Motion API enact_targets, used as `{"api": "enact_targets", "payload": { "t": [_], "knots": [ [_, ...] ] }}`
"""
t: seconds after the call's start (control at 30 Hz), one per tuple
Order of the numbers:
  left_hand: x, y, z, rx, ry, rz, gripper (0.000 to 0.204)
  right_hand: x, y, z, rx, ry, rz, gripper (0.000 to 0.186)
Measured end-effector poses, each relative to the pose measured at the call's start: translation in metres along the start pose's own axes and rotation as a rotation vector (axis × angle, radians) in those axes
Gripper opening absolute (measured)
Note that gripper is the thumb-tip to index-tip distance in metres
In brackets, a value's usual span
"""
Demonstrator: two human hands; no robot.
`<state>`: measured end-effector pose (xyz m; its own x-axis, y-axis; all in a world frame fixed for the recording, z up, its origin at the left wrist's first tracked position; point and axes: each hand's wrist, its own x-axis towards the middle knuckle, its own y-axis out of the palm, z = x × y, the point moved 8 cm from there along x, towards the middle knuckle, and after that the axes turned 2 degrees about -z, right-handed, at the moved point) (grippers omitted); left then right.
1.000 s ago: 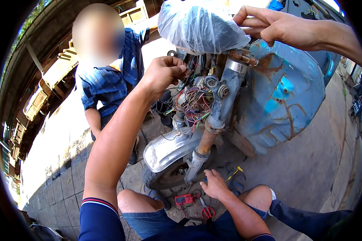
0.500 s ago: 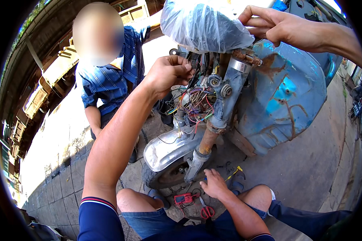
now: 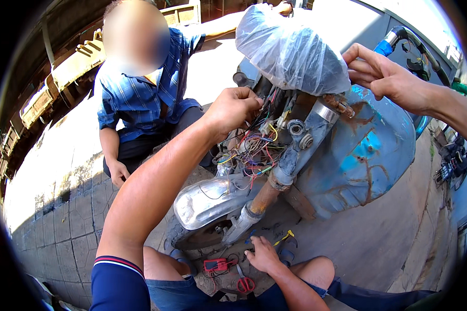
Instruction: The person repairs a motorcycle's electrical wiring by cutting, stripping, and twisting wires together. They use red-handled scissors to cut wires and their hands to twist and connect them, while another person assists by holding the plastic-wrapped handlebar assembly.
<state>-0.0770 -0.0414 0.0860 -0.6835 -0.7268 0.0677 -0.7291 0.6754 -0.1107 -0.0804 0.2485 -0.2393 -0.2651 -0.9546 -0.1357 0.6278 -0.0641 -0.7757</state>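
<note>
My left hand (image 3: 233,110) is raised among the loose coloured wires (image 3: 257,150) at the scooter's front, thumb and fingertips pinched on a wire. The wires spill around the grey steering column (image 3: 306,140), whose fork tube is rusty. Below, my right hand (image 3: 262,254) has its fingers loosely apart beside the front wheel (image 3: 200,238), near a small blue item and a yellow-handled tool (image 3: 284,237). A red meter (image 3: 215,265) with leads and red-handled scissors (image 3: 245,282) lie between my legs. A clear plastic bag (image 3: 293,49) covers the scooter's top.
A person in blue plaid (image 3: 150,114) crouches at the left, one arm stretched to the top. Another person's hand (image 3: 392,85) reaches in from the right beside the bag. The rusty blue-grey body panel (image 3: 363,171) fills the right; yellowish metal railings (image 3: 65,62) stand behind, at the upper left.
The view has shifted: the bag and upper scooter appear lower and farther right. My left hand is still at the wires, a little lower in the picture. The plaid-shirted person's lower hand shows more.
</note>
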Motion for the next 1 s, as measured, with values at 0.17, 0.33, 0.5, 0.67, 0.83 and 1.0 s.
{"api": "enact_targets", "payload": {
  "t": [0.17, 0.33, 0.5, 0.67, 0.83, 1.0],
  "knots": [
    [0.007, 0.001, 0.007, -0.078, 0.012, 0.066, 0.014, -0.007, -0.006, 0.019, -0.048, 0.057, 0.139, 0.061],
    [0.001, -0.002, 0.001, -0.053, 0.072, 0.110, 0.020, 0.000, 0.019, 0.012, -0.143, 0.064, 0.281, 0.066],
    [0.008, -0.018, -0.006, 0.098, 0.190, 0.130, 0.025, 0.013, 0.041, -0.008, -0.044, 0.065, 0.387, 0.057],
    [0.028, -0.045, 0.012, 0.183, 0.288, 0.039, 0.021, 0.020, 0.058, -0.023, -0.109, 0.022, 0.462, 0.057],
    [0.019, -0.039, 0.006, 0.424, 0.450, 0.079, 0.034, 0.030, 0.062, -0.022, -0.079, 0.042, 0.507, 0.060],
    [0.003, -0.012, -0.015, 0.631, 0.715, 0.076, 0.038, 0.037, 0.059, -0.018, -0.124, 0.055, 0.516, 0.059]
  ]
}}
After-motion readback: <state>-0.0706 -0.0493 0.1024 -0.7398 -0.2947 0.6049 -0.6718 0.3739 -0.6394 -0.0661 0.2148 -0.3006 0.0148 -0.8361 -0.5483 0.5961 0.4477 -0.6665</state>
